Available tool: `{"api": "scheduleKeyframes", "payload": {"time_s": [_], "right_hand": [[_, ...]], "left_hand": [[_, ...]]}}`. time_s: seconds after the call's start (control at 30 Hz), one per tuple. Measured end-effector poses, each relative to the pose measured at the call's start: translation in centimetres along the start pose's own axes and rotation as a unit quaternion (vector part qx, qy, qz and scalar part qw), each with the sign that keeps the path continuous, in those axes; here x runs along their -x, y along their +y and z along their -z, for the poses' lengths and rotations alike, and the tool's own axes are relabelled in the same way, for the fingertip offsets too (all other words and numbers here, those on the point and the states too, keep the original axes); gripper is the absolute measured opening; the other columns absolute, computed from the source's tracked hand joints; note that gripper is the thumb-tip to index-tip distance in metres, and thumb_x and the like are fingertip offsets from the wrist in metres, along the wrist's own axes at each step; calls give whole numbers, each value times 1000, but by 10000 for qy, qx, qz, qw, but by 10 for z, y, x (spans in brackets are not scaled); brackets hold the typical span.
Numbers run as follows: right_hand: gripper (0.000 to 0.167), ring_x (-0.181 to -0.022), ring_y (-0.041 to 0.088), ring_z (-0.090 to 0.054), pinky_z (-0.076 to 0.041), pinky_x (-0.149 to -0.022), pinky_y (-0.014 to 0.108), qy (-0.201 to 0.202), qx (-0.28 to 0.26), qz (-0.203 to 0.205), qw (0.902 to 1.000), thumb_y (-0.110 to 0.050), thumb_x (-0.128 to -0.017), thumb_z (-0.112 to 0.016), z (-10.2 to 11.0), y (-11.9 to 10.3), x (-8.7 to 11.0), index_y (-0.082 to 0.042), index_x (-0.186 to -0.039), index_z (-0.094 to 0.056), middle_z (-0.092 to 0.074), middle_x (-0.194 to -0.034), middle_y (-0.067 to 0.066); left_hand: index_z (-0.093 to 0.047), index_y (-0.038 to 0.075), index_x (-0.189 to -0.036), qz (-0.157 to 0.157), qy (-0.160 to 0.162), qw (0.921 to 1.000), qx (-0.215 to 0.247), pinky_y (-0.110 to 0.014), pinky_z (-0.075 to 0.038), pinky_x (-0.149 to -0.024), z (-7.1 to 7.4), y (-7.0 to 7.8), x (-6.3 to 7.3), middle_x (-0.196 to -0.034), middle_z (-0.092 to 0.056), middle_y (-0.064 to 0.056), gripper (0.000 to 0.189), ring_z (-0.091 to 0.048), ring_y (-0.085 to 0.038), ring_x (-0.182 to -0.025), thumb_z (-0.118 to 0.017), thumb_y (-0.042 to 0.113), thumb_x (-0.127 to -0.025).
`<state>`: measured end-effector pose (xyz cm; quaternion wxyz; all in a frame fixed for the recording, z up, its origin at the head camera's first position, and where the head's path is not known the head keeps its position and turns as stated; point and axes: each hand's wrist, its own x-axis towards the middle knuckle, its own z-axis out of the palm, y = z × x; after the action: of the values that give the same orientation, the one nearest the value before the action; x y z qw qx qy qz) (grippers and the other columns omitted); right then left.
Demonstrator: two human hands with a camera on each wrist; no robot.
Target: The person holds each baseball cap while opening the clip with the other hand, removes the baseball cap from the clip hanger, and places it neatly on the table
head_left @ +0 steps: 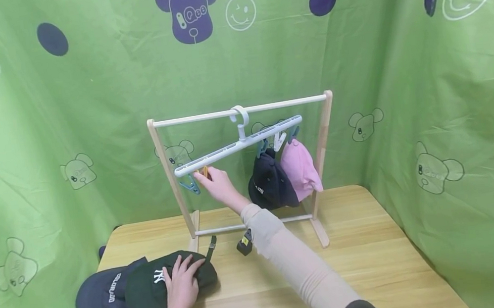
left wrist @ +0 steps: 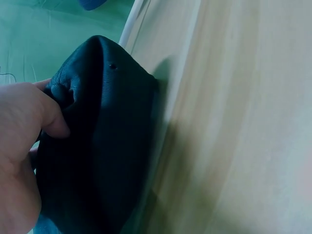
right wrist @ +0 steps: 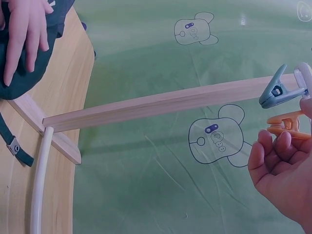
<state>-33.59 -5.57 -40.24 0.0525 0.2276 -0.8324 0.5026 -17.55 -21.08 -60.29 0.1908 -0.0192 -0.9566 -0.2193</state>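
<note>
A pale clip hanger hangs tilted from the rack's top bar, left end lower. My right hand is at that end, its curled fingers on an orange clip. Beside it dangles a blue-grey clip holding nothing. My left hand holds a dark green cap with a white logo on the table; in the left wrist view the thumb lies over the cap's edge. Under it lies a navy cap. A black cap and a pink cap hang from the hanger's right half.
The wooden rack stands at the back of the table. A white clip hangs between the two hung caps' clips. The dark green cap's strap reaches toward the rack's left foot. Green curtain surrounds the table's back and sides.
</note>
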Motion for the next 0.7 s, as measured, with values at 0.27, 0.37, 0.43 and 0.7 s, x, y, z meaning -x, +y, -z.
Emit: {"api": "scheduleKeyframes", "payload": {"time_s": [0.27, 0.37, 0.43, 0.7], "right_hand": [[32, -62, 12, -41, -38, -55, 21, -4, -19, 7, 10000, -39, -99, -51, 0, 0, 0, -10, -85, -55, -48, -70, -2], [32, -62, 12, -41, -38, -55, 21, 33, -26, 14, 10000, -38, -99, -52, 0, 0, 1, -10, -85, -54, -47, -70, -2], [32, -62, 12, -41, -37, -56, 21, 53, -24, 11, 10000, -38, -99, -52, -1, 0, 1, -10, -85, -54, -47, -70, -2], [32, -62, 12, -41, -37, -55, 21, 69, -40, 19, 10000, -38, -99, -52, -2, 2, 0, -10, -85, -54, -48, -71, -2]], "left_hand": [[-68, 26, -122, 202, -287, 9994, 51, -75, -8, -110, -6, -4, 2, -139, -57, -12, 53, -39, -42, -138, -58, -5, -79], [-68, 26, -122, 261, -335, 9991, 83, -74, -7, -111, -7, -5, 2, -139, -57, -13, 54, -39, -42, -138, -59, -5, -79], [-68, 26, -122, 272, -352, 9990, 98, -74, -7, -111, -9, -5, 3, -139, -57, -13, 54, -40, -43, -138, -59, -5, -78], [-67, 27, -123, 345, -486, 9982, 104, -73, -5, -112, -14, -9, 3, -139, -57, -13, 55, -39, -43, -138, -59, -4, -79]]}}
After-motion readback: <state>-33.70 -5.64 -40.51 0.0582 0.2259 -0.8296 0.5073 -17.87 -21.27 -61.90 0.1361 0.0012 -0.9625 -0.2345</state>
